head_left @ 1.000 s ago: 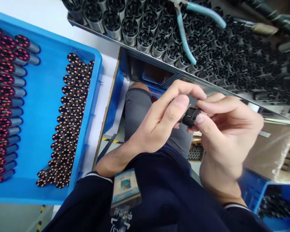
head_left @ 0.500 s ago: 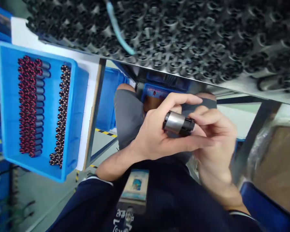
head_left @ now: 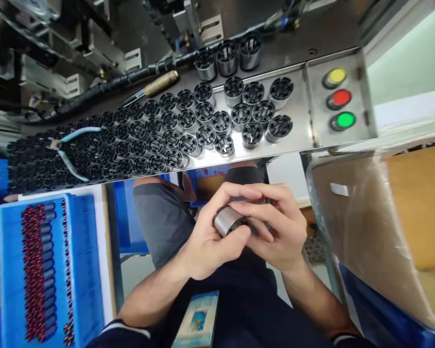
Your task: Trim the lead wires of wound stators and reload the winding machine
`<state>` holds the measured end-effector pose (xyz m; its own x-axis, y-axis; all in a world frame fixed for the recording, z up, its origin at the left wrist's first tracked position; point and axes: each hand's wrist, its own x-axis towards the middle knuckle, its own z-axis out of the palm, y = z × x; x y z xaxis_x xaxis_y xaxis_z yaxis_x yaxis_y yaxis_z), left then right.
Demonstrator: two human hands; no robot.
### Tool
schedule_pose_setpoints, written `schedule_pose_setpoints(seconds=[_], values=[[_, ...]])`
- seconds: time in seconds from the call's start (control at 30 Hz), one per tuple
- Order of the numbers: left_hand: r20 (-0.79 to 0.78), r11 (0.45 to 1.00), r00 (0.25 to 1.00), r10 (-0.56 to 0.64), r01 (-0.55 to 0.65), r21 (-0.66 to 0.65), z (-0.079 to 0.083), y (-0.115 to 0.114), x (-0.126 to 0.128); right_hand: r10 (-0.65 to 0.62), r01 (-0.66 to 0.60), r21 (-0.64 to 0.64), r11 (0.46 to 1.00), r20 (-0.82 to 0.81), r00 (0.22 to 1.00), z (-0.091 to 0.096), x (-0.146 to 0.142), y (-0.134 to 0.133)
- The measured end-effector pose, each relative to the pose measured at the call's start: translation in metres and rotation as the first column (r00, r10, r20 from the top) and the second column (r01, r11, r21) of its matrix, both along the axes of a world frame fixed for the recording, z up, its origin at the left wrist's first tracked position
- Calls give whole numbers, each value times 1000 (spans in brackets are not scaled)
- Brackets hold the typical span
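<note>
A short silver metal cylinder with a black slotted end (head_left: 226,221), which looks like a motor stator, lies tilted between my two hands above my lap. My left hand (head_left: 208,241) is wrapped round it, thumb on the near side and index finger on the far side. From the right, my right hand (head_left: 282,224) closes its fingers on the cylinder's right end, which they partly hide. Just beyond my hands, on the metal ledge (head_left: 297,137), stand many similar cylinders (head_left: 252,134) with black slotted tops.
Blue-handled pliers (head_left: 72,166) lie on the cylinders at left; a wooden-handled tool (head_left: 161,83) is behind them. Yellow, red (head_left: 341,97) and green buttons are at right. A blue bin (head_left: 87,270) with rows of copper-wound parts stands left, plastic-wrapped cardboard (head_left: 362,217) right.
My view has tilted up, showing the ledge, buttons and machine. The cylinder has turned in my hands. My right fingers have moved from its end to over it, meeting my left fingers.
</note>
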<state>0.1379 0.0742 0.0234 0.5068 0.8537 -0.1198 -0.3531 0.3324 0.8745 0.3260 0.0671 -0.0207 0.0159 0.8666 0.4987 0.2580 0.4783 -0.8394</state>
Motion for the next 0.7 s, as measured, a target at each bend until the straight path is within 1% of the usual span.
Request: schedule_pose_setpoints(seconds=[0.07,0.17,0.23,0.3,0.37,0.4,0.43,0.47,0.53,0.57,0.6,0.63,0.67,0.7], values=[[107,997,994,-38,44,-62,-1,6,15,-58,58,6,998,49,997,3,10,2],[187,995,981,-50,65,-76,-7,20,32,-111,109,28,994,81,991,11,21,6],[203,992,976,-72,92,-91,-12,30,39,-145,142,37,989,106,984,16,28,9],[139,989,984,-107,120,-88,-14,37,41,-241,236,47,971,176,954,21,38,14],[-43,987,986,-161,160,-31,-12,39,35,-384,384,57,922,282,879,25,51,26],[-160,978,966,-204,208,9,-9,38,28,-442,450,61,891,335,832,26,58,34],[-283,958,923,-262,284,40,-8,37,18,-480,499,58,865,386,788,27,65,43],[-416,920,845,-336,390,48,-7,35,7,-490,527,43,849,434,755,27,71,53],[-641,796,607,-470,605,-12,-13,36,-21,-449,531,-10,847,521,726,25,81,73],[-715,737,486,-502,674,-59,-20,39,-36,-412,522,-41,852,562,717,24,84,81],[-764,695,390,-514,712,-103,-30,45,-50,-372,508,-69,859,597,711,24,87,87],[-792,676,333,-511,725,-132,-42,55,-62,-331,489,-95,867,624,708,25,88,90],[-806,679,313,-502,720,-144,-55,66,-73,-296,471,-111,875,646,703,29,87,91],[-816,698,316,-483,702,-141,-67,80,-81,-270,456,-118,882,666,696,35,86,89]])
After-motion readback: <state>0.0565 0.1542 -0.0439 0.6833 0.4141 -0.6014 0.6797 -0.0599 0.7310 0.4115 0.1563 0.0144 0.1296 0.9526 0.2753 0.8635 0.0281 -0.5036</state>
